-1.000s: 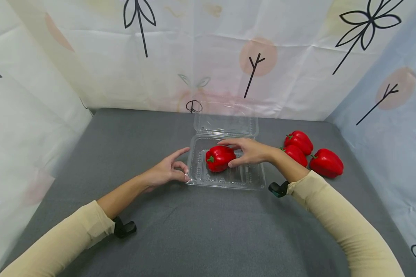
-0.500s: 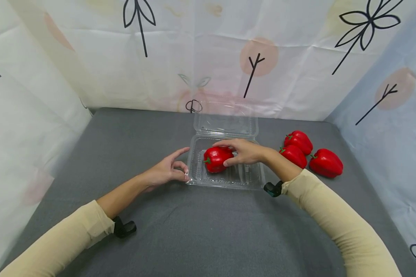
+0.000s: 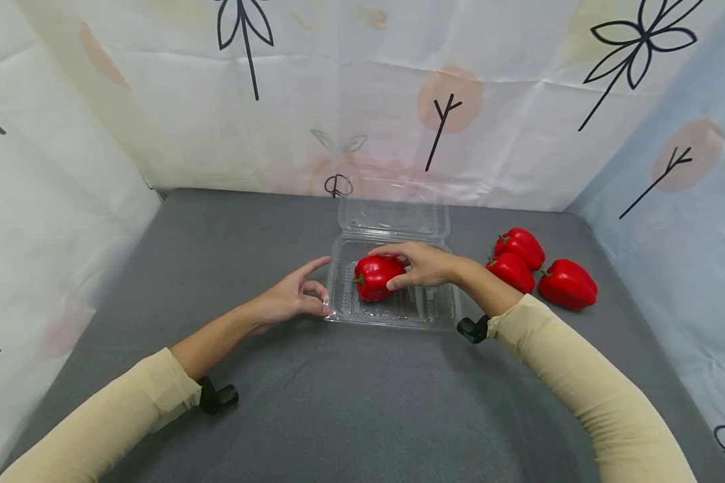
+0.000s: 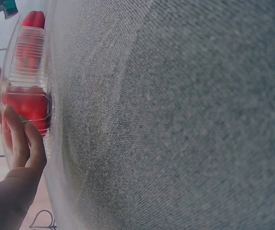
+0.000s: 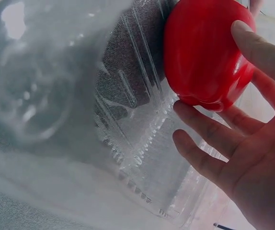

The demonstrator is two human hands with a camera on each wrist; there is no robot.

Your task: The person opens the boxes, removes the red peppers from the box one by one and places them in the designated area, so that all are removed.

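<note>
A red bell pepper [image 3: 376, 276] lies in the left part of a clear plastic clamshell container [image 3: 393, 320], its green stem turned left. My right hand [image 3: 425, 265] holds it from the right, thumb at the front and fingers over the far side. In the right wrist view the thumb presses the glossy pepper [image 5: 204, 52], while two fingertips reach its lower end. My left hand [image 3: 286, 296] pinches the container's front left corner, its index finger stretched out along the left rim. Through the clear wall in the left wrist view, the pepper [image 4: 29, 105] shows beyond the left hand [image 4: 22, 153].
To the right, three more red bell peppers sit close together: a back one [image 3: 521, 246], a middle one [image 3: 512, 272] and a right one [image 3: 568, 284]. The clear lid [image 3: 394, 216] stands raised behind the base, near the patterned cloth backdrop [image 3: 501, 134]. Grey cloth [image 3: 338, 402] covers the table.
My right hand has shifted slightly left inside the container, and the pepper has moved left with it. The left hand keeps its place at the corner.
</note>
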